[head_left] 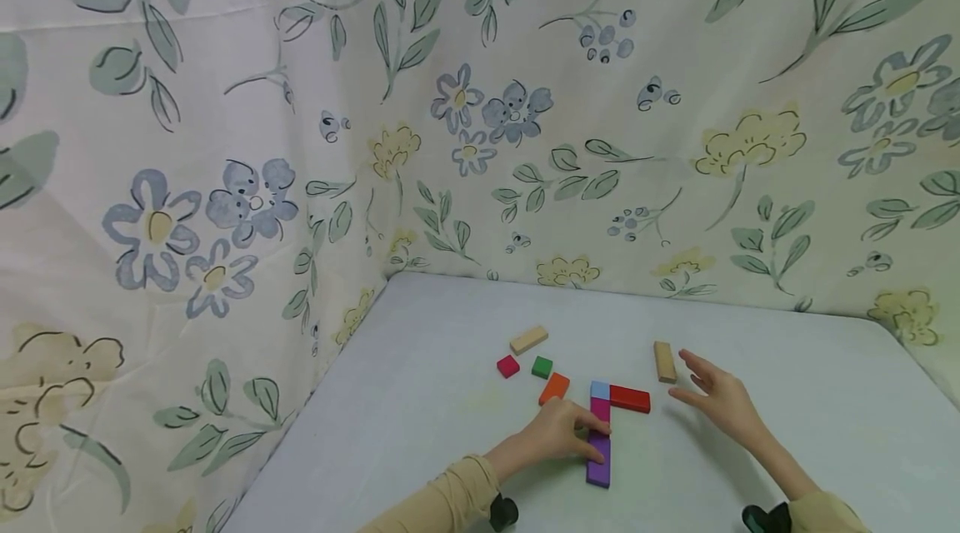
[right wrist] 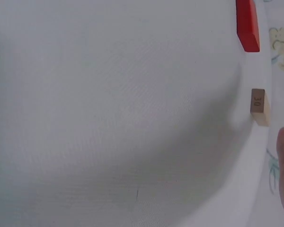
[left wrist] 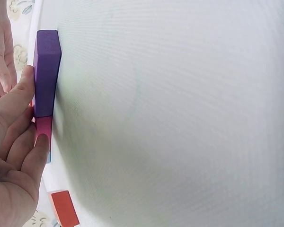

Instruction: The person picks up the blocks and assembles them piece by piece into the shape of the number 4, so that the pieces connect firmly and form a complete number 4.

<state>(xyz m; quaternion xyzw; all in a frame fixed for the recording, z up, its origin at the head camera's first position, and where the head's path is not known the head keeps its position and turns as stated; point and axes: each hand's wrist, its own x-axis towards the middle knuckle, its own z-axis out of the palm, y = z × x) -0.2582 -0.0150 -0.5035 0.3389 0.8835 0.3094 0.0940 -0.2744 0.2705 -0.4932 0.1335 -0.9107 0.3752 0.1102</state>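
Note:
My left hand [head_left: 561, 429] is over a line of blocks on the table. Its thumb touches the purple block [left wrist: 47, 80], and other fingers touch the pink block [left wrist: 43, 126] at the purple one's end. A light-blue block [head_left: 600, 390] continues the line past the pink one. From there a red block [head_left: 630, 399] extends to the right, forming a corner. My right hand [head_left: 723, 400] hovers with parted fingers, holding nothing. Just left of its fingertips, apart from them, lies a plain wooden block [head_left: 664, 361]; the right wrist view shows "30" printed on its end.
Beyond my left hand lie an orange block [head_left: 554, 388], a green cube [head_left: 542, 366], a crimson cube [head_left: 507, 366] and another wooden block [head_left: 528, 339]. Floral cloth [head_left: 480, 208] hangs behind the white table [head_left: 450, 308] and along its left side.

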